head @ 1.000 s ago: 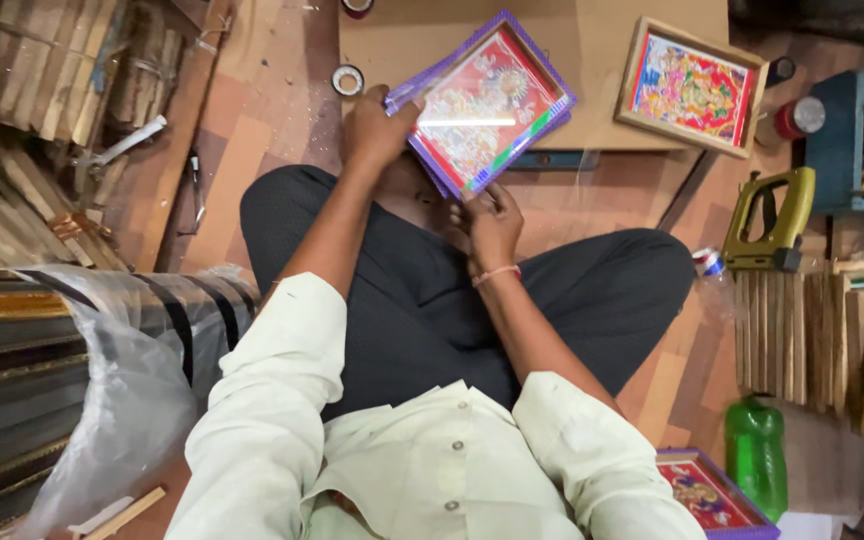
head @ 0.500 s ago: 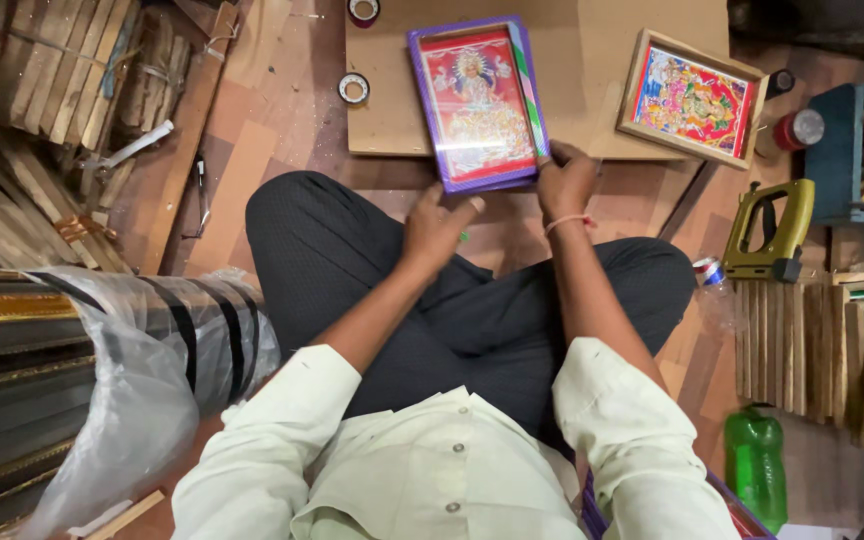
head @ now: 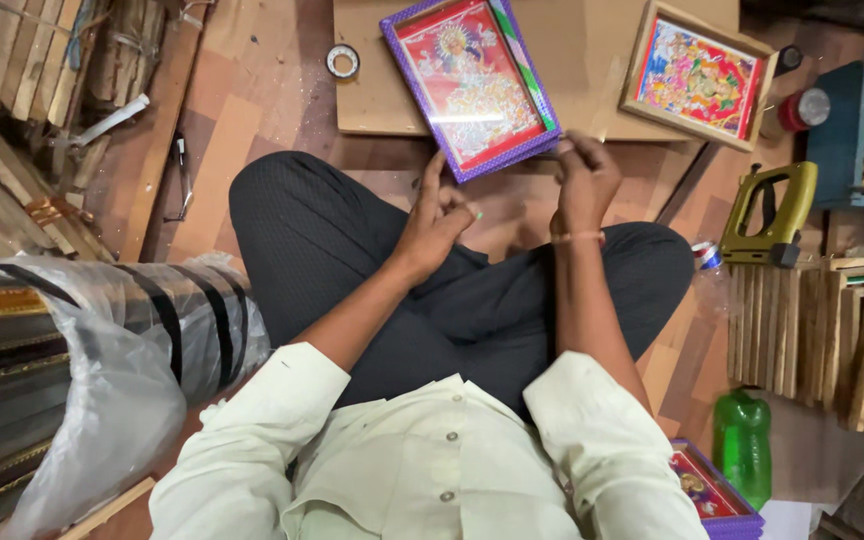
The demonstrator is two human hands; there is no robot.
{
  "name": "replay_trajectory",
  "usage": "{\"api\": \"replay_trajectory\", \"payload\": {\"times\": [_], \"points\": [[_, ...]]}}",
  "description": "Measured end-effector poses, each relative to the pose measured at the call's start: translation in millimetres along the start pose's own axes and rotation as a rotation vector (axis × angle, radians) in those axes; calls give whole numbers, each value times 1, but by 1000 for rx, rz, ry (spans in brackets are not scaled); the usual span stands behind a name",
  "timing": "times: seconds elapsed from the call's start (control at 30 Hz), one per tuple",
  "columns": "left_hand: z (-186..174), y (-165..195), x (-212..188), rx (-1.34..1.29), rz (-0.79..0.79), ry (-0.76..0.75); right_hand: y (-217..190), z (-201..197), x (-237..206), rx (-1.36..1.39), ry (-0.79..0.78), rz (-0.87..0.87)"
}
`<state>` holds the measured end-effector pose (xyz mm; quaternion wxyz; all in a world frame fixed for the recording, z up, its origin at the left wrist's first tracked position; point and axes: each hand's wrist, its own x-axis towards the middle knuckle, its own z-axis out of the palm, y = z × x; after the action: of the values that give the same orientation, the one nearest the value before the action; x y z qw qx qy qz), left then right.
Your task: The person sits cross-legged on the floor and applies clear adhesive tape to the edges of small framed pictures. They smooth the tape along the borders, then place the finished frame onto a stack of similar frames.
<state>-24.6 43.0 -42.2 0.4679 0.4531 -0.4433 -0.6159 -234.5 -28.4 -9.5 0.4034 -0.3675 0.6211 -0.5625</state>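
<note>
We see the tan cardboard sheet [head: 592, 60] filling the upper centre of the frame, flat on the floor, its near edge just above our crossed knees. Bare cardboard lies open between the two pictures on it and toward its left edge; the patch of floor between its near edge and our legs is narrow. At the left edge of the frame a plastic-wrapped bundle of gilt frame mouldings [head: 72, 370] hems us in, and stacks of wooden strips [head: 832, 340] close the right side.

We count three framed pictures: the purple-framed red devotional picture [head: 472, 85] in the upper centre, tilted, its near corner overhanging the cardboard's edge; one wooden-framed colourful picture [head: 697, 75] at upper right; and another purple-framed picture [head: 712, 490] at lower right. One green staple gun [head: 772, 210] sits at right, one green plastic bottle [head: 742, 445] at lower right, one tape roll [head: 343, 61] at upper left.

Our right hand [head: 582, 180] is curled at the purple frame's near right corner, fingers bunched; whether it pinches the frame we cannot tell. Our left hand [head: 437, 215] hovers just below the frame, fingers loosely apart, holding nothing. Half a second ago both hands sat lower against the frame's near edge, and the frame lay straighter.
</note>
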Motion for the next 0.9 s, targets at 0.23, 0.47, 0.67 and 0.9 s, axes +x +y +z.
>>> {"api": "replay_trajectory", "payload": {"times": [0.23, 0.47, 0.67, 0.9], "points": [[-3, -1, 7, -127, 214, -154, -13, -1, -66, 143, -460, 246], [-3, 2, 6, -79, 263, -124, -15, 9, -65, 239, -522, 342], [1, 0, 8, 10, 237, -75, -7, 13, -63, 211, -471, 336], [7, 12, 13, -41, 148, 139, 4, 20, -61, 82, -413, 200]]}}
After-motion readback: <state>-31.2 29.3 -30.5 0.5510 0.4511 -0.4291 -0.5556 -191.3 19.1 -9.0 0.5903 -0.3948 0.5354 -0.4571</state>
